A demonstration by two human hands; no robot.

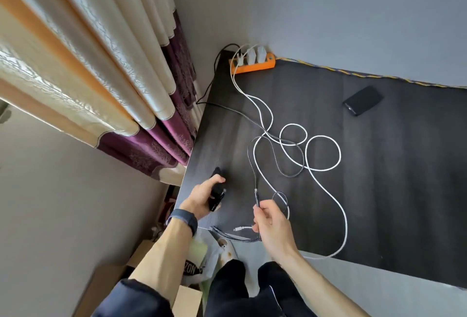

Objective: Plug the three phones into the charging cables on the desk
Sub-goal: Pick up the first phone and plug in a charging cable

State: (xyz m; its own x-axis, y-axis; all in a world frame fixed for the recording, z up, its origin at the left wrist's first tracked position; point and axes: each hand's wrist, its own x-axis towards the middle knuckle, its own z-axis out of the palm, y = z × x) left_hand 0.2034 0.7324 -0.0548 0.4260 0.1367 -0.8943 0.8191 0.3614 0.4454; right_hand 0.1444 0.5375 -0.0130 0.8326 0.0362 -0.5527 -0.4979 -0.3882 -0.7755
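**Phone in my left hand, grey cable in my right: tangle is the risk**

Phone [217,196] sits in my left hand [202,198], fingers wrapped round it, held edge-up over the near-left corner of the desk [404,190]. Can't tell which end has the port, so I could line it up wrong.

My right hand [271,223] is just to the right, fingers pinched on the grey braided cable [256,199] w/ its plug pointing away from me. A white plug [238,228] sticks out near the same hand; can't tell if I'm gripping it too.

Further right the white cable [322,153] loops over the grey one. Pull too hard & they snag, or tug the chargers at the orange power strip [255,65] at the far edge.

Second phone [362,100] lies far right, well apart. Third phone not in view.
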